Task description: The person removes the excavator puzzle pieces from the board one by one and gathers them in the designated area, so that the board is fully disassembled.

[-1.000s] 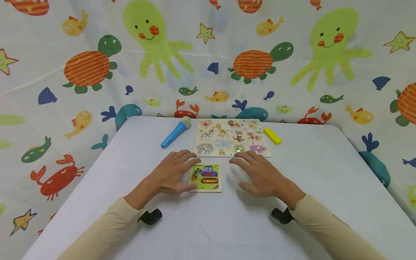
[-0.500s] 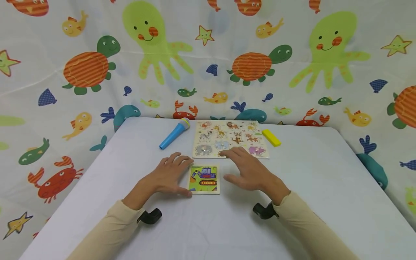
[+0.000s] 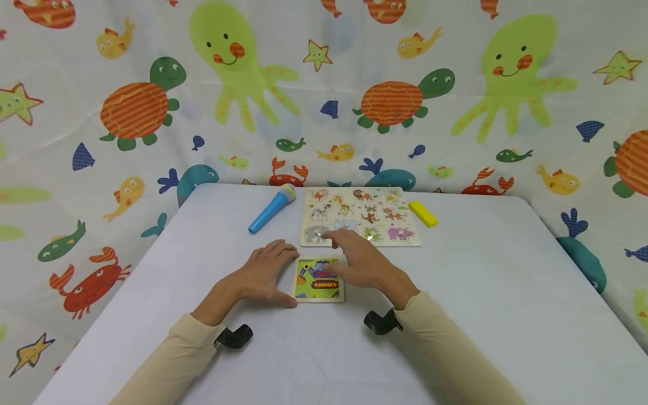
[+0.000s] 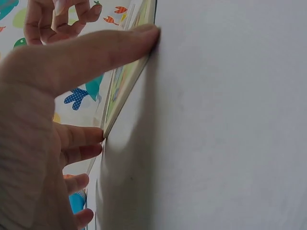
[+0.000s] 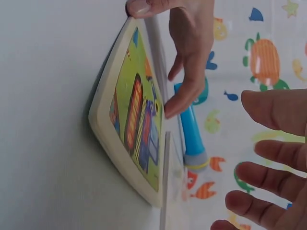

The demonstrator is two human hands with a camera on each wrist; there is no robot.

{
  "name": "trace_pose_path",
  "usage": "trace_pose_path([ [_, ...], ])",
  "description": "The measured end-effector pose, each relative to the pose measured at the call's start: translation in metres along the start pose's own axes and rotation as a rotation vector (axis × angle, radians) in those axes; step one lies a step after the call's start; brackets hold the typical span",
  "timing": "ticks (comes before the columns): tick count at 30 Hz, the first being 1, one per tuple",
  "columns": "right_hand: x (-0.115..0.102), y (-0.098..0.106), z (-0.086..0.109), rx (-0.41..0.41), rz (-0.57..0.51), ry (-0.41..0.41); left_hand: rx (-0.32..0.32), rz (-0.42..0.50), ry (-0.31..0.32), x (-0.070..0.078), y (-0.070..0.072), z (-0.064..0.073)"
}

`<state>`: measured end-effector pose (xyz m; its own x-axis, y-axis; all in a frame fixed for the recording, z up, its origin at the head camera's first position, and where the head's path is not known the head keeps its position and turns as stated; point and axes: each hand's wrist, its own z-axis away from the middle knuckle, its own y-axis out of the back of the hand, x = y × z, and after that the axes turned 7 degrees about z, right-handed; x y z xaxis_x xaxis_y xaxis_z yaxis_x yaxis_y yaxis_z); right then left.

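Observation:
A small square excavator puzzle [image 3: 316, 291] in a pale wooden frame lies flat on the white table. My left hand [image 3: 263, 275] holds its left side, the thumb at the near corner and the index finger at the far one. The right wrist view shows the same grip on the puzzle [image 5: 136, 115] from the other side. Over the puzzle's right part hovers my right hand [image 3: 363, 261], fingers spread loosely and holding nothing. In the right wrist view that hand's fingers [image 5: 268, 177] stand apart from the frame.
Behind the small puzzle lies a larger animal peg puzzle [image 3: 356, 216]. A blue toy microphone [image 3: 270, 211] rests to its left and a yellow block [image 3: 423, 214] to its right. A curtain [image 3: 344, 50] printed with sea animals hangs behind the table.
My right hand has moved left, from beside the small puzzle to above its right part. My left hand has settled its thumb and index finger on the puzzle's left corners.

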<state>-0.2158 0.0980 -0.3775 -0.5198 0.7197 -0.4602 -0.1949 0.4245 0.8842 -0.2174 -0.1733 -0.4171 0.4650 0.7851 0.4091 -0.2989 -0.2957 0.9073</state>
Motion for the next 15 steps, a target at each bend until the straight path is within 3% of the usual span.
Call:
trace_pose_path([
  [10,-0.012,-0.027,-0.015,-0.022,-0.037,0.01,0.051,0.105,-0.023,-0.011,-0.008,0.002],
  [15,-0.016,-0.039,-0.016,-0.006,0.015,-0.013,0.072,0.137,-0.054,-0.013,-0.016,0.002],
])
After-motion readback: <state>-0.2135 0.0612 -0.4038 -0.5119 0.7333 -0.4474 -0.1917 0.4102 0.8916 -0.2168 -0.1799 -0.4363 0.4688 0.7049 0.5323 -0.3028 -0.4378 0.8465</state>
